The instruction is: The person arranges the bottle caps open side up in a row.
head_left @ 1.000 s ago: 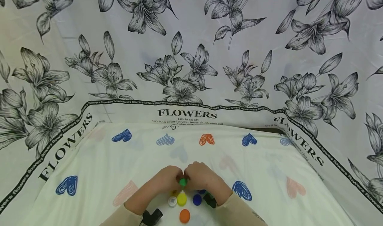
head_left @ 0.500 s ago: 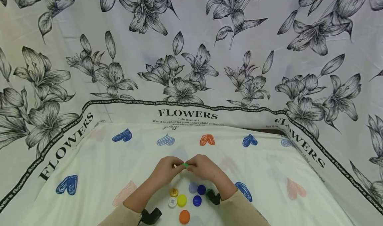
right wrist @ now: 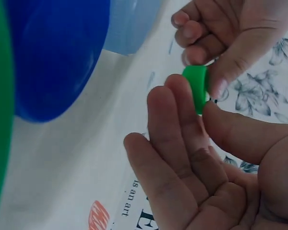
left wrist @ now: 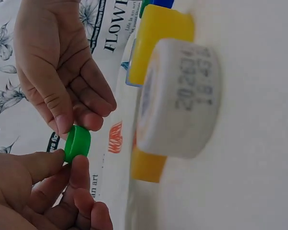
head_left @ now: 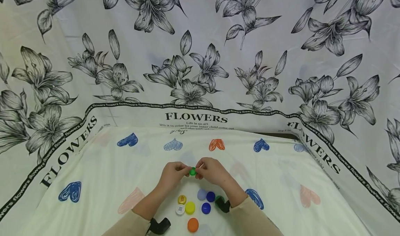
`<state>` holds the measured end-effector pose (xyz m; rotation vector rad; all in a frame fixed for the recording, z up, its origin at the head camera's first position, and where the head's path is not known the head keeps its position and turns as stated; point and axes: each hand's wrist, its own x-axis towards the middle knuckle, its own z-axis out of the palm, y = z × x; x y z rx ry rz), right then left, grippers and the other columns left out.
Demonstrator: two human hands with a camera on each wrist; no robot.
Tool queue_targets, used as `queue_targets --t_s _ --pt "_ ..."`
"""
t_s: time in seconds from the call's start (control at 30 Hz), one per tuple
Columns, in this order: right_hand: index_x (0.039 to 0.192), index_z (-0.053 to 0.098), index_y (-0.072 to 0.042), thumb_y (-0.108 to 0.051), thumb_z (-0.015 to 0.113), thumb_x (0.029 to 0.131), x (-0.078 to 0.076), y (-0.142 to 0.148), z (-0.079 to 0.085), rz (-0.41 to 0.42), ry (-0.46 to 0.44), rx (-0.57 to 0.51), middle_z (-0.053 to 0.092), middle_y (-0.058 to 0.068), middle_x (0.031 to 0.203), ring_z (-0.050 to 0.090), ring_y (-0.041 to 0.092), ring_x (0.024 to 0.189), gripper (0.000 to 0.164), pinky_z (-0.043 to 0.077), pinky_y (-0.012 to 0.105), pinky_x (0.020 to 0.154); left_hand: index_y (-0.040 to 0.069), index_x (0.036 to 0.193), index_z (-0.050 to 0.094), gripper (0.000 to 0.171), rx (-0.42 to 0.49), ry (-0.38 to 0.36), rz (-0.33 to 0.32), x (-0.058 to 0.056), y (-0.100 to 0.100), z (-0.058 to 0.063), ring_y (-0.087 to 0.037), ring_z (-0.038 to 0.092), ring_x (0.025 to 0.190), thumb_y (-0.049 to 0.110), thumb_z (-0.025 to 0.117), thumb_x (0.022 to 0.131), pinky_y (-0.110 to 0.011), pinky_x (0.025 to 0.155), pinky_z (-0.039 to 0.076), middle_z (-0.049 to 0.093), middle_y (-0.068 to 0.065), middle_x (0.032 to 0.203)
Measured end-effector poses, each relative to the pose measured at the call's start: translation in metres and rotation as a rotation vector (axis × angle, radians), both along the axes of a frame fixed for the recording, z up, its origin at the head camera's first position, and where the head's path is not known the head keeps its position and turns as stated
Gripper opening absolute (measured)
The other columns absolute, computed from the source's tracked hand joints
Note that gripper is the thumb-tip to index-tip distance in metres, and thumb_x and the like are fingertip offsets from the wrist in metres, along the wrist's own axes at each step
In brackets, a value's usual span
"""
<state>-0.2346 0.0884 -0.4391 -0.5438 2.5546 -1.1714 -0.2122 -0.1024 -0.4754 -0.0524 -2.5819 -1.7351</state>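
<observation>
Both hands pinch one small green bottle cap (head_left: 192, 171) between thumb and fingertips, ahead of a group of caps on the cloth. My left hand (head_left: 173, 175) grips its left edge; in the left wrist view this cap (left wrist: 78, 143) stands on edge, showing its rim. From the opposite side my right hand (head_left: 211, 171) holds it, its other fingers extended in the right wrist view. Nearest the hands lie a light blue cap (head_left: 201, 194), a dark blue cap (head_left: 210, 196) and a gold cap (head_left: 182, 199).
Closer to the body sit a white cap (head_left: 180, 209), a yellow cap (head_left: 190, 207), another blue cap (head_left: 206, 208) and an orange cap (head_left: 193, 225). A second green cap (head_left: 220, 200) is partly covered by a black wrist device (head_left: 223, 206). Flower-printed curtain (head_left: 200, 72) surrounds the heart-patterned cloth.
Both hands have moved forward from above the caps, carrying the green cap and uncovering the gold and blue ones. The green cap has turned, and its round face now shows in the head view.
</observation>
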Motion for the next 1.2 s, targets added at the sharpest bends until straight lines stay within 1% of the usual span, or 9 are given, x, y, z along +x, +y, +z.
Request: queue_targets --t_s 0.2,0.47,0.57,0.63,0.73,0.83,0.97,1.1,1.2 --pt "0.115 0.07 -0.001 -0.008 0.064 0.1 -0.001 0.003 0.001 0.018 -0.022 0.06 0.073 0.003 0.087 0.066 0.018 0.08 0.017 0.05 0.036 0.073 -0.001 0.099 0.079 0.014 -0.08 0.012 -0.078 -0.002 0.003 -0.007 -0.016 0.061 0.086 0.008 0.069 0.095 -0.034 0.079 0.051 0.076 -0.006 0.092" --pt "0.126 0.07 0.002 -0.003 0.062 0.098 -0.004 0.005 -0.002 0.164 -0.033 0.152 0.072 0.009 0.104 0.06 0.017 0.089 0.029 0.05 0.037 0.083 -0.014 0.128 0.063 0.034 -0.215 -0.035 -0.216 0.001 0.008 -0.009 -0.024 0.058 0.096 -0.003 0.06 0.095 -0.045 0.091 0.051 0.07 -0.014 0.109" --pt "0.137 0.061 0.003 -0.005 0.06 0.099 -0.003 0.006 0.0 0.161 -0.042 0.193 0.071 0.01 0.11 0.062 0.02 0.096 0.039 0.051 0.039 0.087 -0.015 0.132 0.059 0.039 -0.263 -0.048 -0.211 0.003 0.008 -0.005 -0.027 0.058 0.101 -0.002 0.06 0.096 -0.049 0.097 0.049 0.069 -0.017 0.117" --pt "0.141 0.058 0.003 -0.006 0.061 0.099 -0.002 0.008 0.004 0.15 -0.027 0.232 0.07 0.01 0.111 0.062 0.021 0.097 0.042 0.052 0.04 0.086 -0.013 0.131 0.061 0.038 -0.307 -0.036 -0.185 0.005 0.008 0.0 -0.026 0.058 0.097 0.0 0.062 0.095 -0.049 0.095 0.051 0.069 -0.016 0.112" --pt "0.131 0.065 -0.002 -0.009 0.066 0.097 0.003 0.012 0.012 0.148 0.01 0.309 0.068 0.006 0.103 0.061 0.02 0.089 0.035 0.053 0.038 0.081 -0.006 0.12 0.069 0.029 -0.36 -0.019 -0.18 0.01 0.009 0.008 -0.022 0.058 0.084 0.003 0.066 0.093 -0.041 0.081 0.054 0.068 -0.008 0.097" --pt "0.109 0.074 -0.009 -0.016 0.076 0.092 0.013 0.012 0.021 0.155 0.019 0.415 0.065 -0.001 0.09 0.058 0.017 0.078 0.019 0.051 0.034 0.073 0.001 0.109 0.072 0.02 -0.364 -0.045 -0.275 0.016 0.012 0.014 -0.017 0.054 0.07 0.007 0.072 0.09 -0.031 0.063 0.048 0.062 0.0 0.085" --pt "0.085 0.073 -0.014 -0.031 0.087 0.081 0.029 0.001 0.023 0.146 0.034 0.626 0.06 -0.006 0.073 0.053 0.013 0.066 0.023 0.047 0.031 0.063 0.005 0.107 0.072 0.023 -0.416 -0.065 -0.415 0.027 0.021 0.015 -0.015 0.052 0.068 0.011 0.08 0.086 -0.028 0.062 0.046 0.059 0.004 0.082" --pt "0.077 0.07 -0.013 -0.039 0.092 0.072 0.037 -0.013 0.013 0.117 0.092 0.802 0.056 -0.005 0.065 0.05 0.013 0.06 0.034 0.046 0.033 0.061 0.009 0.099 0.07 0.022 -0.493 -0.016 -0.452 0.033 0.029 0.009 -0.013 0.049 0.069 0.009 0.082 0.081 -0.029 0.064 0.044 0.056 0.006 0.077" --pt "0.078 0.07 -0.012 -0.037 0.093 0.071 0.037 -0.015 0.009 0.129 0.123 0.815 0.056 -0.005 0.065 0.049 0.012 0.06 0.035 0.047 0.032 0.061 0.01 0.094 0.069 0.018 -0.509 0.001 -0.453 0.035 0.032 0.004 -0.012 0.048 0.067 0.008 0.08 0.08 -0.028 0.064 0.044 0.055 0.007 0.076"
